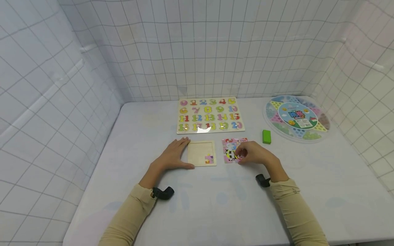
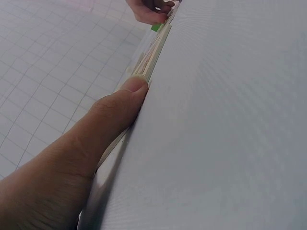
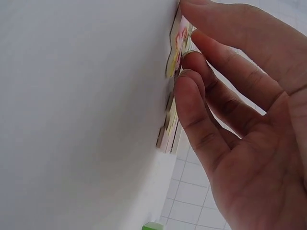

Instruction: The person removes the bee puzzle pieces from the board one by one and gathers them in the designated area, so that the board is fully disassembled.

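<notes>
My left hand (image 1: 172, 155) lies spread at the left side of a square wooden puzzle frame (image 1: 197, 149), fingers at its upper left corner and thumb (image 2: 134, 88) against its near edge. A single pink puzzle piece (image 1: 209, 159) sits in the frame's lower right corner. To the right lies a pink picture puzzle (image 1: 227, 145) with a black-and-yellow figure. Over its right side, my right hand (image 1: 253, 152) bends its fingers and pinches a puzzle piece (image 3: 176, 43) at the edge. The hand covers part of the picture in the head view.
Behind the frame lies a number board (image 1: 210, 115) with colourful numerals. A green block (image 1: 266, 136) stands right of the puzzle, and a round game board (image 1: 297, 118) in clear wrap is at the back right. Checked cloth walls (image 1: 197, 51) surround the white table (image 1: 215, 212).
</notes>
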The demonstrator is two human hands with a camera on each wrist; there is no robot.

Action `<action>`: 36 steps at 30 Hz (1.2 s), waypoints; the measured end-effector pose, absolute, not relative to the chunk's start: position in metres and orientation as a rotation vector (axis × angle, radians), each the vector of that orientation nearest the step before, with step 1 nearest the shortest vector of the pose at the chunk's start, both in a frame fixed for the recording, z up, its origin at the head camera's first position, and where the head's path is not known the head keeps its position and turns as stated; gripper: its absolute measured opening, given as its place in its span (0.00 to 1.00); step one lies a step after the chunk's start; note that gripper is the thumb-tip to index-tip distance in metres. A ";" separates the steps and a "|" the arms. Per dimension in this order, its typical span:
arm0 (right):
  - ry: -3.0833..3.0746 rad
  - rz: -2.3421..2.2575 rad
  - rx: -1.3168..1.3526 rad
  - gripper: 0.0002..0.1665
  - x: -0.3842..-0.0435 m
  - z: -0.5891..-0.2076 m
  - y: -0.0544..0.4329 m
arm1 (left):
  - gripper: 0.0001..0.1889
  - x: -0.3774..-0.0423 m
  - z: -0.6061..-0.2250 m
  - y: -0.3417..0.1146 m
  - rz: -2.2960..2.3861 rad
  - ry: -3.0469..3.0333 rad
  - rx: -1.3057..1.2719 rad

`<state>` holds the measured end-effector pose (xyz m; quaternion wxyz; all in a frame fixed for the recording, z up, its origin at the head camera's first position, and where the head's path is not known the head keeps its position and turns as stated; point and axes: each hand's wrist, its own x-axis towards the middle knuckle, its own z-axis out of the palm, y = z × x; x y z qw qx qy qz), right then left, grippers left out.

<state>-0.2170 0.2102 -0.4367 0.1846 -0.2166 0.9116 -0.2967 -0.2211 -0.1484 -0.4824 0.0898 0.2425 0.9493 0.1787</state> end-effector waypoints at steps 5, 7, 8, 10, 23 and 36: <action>2.587 -0.839 -0.636 0.16 -0.219 -0.436 0.200 | 0.63 -0.222 -0.485 -0.149 0.544 2.831 0.728; 2.584 -0.841 -0.650 0.17 -0.220 -0.436 0.194 | 0.63 -0.222 -0.485 -0.150 0.542 2.835 0.731; 2.582 -0.841 -0.657 0.17 -0.221 -0.436 0.189 | 0.63 -0.222 -0.486 -0.150 0.541 2.837 0.729; 2.572 -0.844 -0.665 0.18 -0.222 -0.436 0.180 | 0.62 -0.222 -0.486 -0.150 0.536 2.840 0.725; 2.523 -0.861 -0.674 0.23 -0.229 -0.439 0.126 | 0.65 -0.223 -0.486 -0.149 0.548 2.827 0.727; 2.558 -0.743 -0.680 0.21 -0.228 -0.435 0.112 | 0.62 -0.221 -0.484 -0.148 0.532 2.816 0.704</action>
